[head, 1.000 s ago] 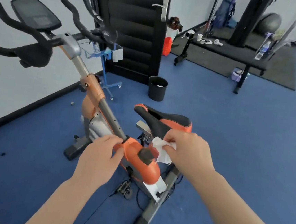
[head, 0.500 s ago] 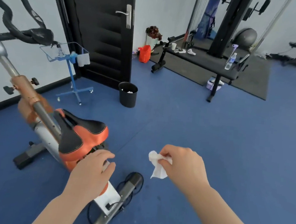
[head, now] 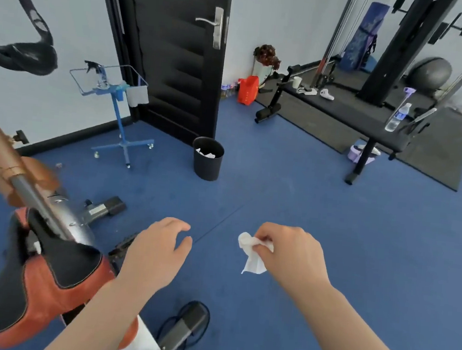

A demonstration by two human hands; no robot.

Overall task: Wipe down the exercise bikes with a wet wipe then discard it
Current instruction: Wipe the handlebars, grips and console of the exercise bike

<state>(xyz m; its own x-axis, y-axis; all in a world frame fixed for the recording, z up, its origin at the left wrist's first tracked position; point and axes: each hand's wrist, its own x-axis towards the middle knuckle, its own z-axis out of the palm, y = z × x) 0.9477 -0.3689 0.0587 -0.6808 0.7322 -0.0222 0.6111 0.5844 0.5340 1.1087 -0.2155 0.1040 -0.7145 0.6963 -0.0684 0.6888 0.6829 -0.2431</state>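
Had the wet wipe [head: 253, 254] pinched in my right hand [head: 290, 254], left hand [head: 157, 252] loose and empty beside the bike [head: 45, 270]. Bin [head: 207, 158] was well off by the door, so a lazy toss could've easily landed on the floor.

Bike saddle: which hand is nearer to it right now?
Left. The left hand hovers open just right of the bike saddle, not touching it. The right hand is farther right over the floor, pinching the wet wipe.
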